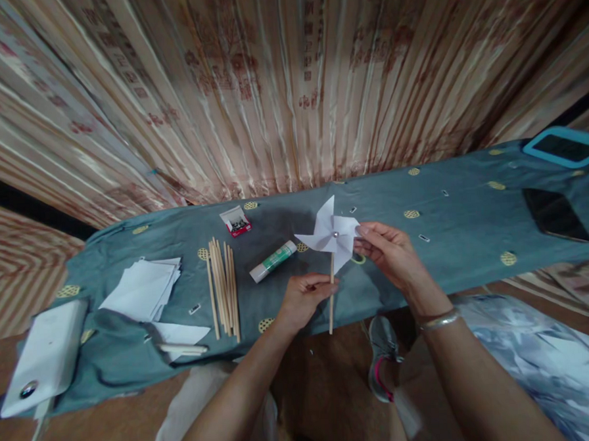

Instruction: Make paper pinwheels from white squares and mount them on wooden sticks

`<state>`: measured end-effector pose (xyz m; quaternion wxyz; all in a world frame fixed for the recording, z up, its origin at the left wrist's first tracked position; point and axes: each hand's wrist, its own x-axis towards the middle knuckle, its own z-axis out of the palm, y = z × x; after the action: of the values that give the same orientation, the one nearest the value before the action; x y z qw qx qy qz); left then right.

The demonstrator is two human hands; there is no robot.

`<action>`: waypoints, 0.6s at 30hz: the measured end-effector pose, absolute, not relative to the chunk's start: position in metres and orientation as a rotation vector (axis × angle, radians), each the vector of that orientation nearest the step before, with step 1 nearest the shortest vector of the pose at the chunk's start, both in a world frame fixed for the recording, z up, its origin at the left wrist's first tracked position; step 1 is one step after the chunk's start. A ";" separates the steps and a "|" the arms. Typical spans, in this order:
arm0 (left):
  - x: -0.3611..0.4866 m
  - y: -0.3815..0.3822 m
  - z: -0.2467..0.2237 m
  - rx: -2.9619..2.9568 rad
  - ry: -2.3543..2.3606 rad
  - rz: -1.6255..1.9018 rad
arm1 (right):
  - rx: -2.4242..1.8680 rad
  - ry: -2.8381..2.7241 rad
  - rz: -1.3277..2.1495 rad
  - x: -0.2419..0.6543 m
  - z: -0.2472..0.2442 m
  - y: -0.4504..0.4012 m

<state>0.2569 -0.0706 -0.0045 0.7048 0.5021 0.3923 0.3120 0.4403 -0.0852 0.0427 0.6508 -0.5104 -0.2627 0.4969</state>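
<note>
A white paper pinwheel (342, 226) with a silver pin at its centre is held up over the table's front edge. Its wooden stick (331, 311) hangs down nearly upright, pinched by my left hand (306, 299) below the paper blades. At the pinwheel's right side, my right hand (387, 248) is closed on the edge of one blade. A glue stick (273, 261) with a green label lies on the cloth to the left of the pinwheel. Behind it stands a small open red-and-white box (236, 223) with metal pins in it.
Several wooden sticks (223, 290) lie side by side left of the glue stick. Farther left are a stack of white paper (140, 289) and a white device (47, 355) with a cable. A dark phone (555, 215) and a blue-framed tablet (567, 147) lie at the right. A curtain (278, 90) hangs behind.
</note>
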 end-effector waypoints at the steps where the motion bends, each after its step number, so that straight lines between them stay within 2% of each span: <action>1: 0.257 -0.071 -0.005 1.111 0.876 0.700 | -1.159 -0.594 1.126 0.440 0.043 -0.085; 18: 0.255 -0.067 -0.007 1.081 0.883 0.794 | -1.269 -0.664 1.136 0.433 0.039 -0.087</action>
<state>0.2552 -0.0669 -0.0072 0.6946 0.4842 0.3957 0.3557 0.4333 -0.0870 0.0386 0.6106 -0.5496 -0.2879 0.4921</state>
